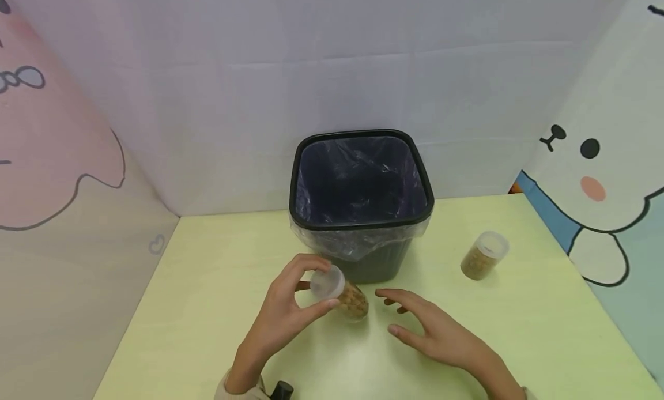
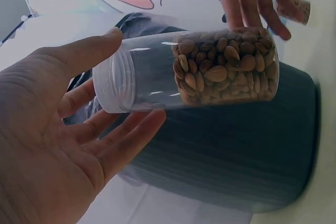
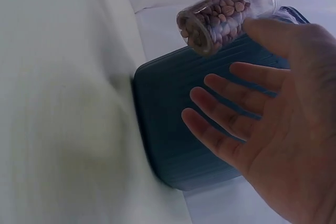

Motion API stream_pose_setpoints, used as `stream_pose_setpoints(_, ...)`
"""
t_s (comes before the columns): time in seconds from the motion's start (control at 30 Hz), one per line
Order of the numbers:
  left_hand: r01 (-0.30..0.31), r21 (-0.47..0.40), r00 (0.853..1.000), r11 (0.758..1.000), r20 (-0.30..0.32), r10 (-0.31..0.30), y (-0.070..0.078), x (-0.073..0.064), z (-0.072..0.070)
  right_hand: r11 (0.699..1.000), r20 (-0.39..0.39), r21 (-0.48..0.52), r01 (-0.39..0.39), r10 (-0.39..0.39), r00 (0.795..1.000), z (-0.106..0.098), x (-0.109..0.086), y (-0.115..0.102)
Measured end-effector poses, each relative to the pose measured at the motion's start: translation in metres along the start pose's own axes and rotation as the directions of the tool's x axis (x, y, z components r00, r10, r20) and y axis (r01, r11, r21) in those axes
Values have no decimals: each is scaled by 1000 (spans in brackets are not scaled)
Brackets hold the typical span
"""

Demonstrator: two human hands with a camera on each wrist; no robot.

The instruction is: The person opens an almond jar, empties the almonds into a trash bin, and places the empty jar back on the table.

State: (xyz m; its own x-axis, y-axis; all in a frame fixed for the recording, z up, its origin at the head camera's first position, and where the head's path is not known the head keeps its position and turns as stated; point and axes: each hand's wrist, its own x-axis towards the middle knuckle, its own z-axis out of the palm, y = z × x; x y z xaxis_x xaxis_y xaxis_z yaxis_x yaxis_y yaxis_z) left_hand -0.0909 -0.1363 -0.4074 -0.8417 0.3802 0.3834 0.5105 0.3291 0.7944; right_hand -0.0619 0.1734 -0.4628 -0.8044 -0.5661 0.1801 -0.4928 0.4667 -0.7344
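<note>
A clear plastic jar (image 2: 226,69) with a white lid (image 1: 328,282) is partly filled with almonds. My left hand (image 1: 290,305) grips it around the lid end, thumb on one side and fingers on the other. The jar tilts, its bottom pointing toward my right hand (image 1: 436,331). That hand hovers to the right of the jar with fingers spread and nothing in them; in the right wrist view the palm (image 3: 283,150) faces the jar's side of the bin. Behind both hands stands a dark bin (image 1: 384,264) lined with a clear bag.
A second lidded jar (image 1: 479,259) with brownish contents stands on the right of the pale yellow table (image 1: 218,273). White cloth (image 1: 233,100) hangs behind the bin. Cartoon-printed panels (image 1: 612,238) close off both sides.
</note>
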Motion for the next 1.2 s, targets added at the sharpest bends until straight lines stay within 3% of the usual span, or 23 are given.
stream_pose_setpoints(0.17,-11,-114,1000,993,19,14,3,4,5,997,43,77,-3,0,999,-7,10,-1)
stream_pose_setpoints(0.4,-37,-224,999,974,31,45,1,6,11,987,31,155,47,-52,998,-9,23,-1)
stream_pose_setpoints(0.7,-63,-290,995,955,57,83,-3,8,19,971,79,236,-49,31,996,-11,30,-6)
stream_pose_setpoints(0.9,-64,-248,990,967,107,93,-2,10,26,967,49,252,-41,30,998,-12,31,-6)
stream_pose_setpoints(1.07,-60,-151,985,987,154,83,0,9,25,968,45,244,-51,41,998,-12,30,-5)
stream_pose_setpoints(1.2,-93,-65,976,994,191,104,-1,6,24,974,49,222,-51,41,998,-13,26,-5)
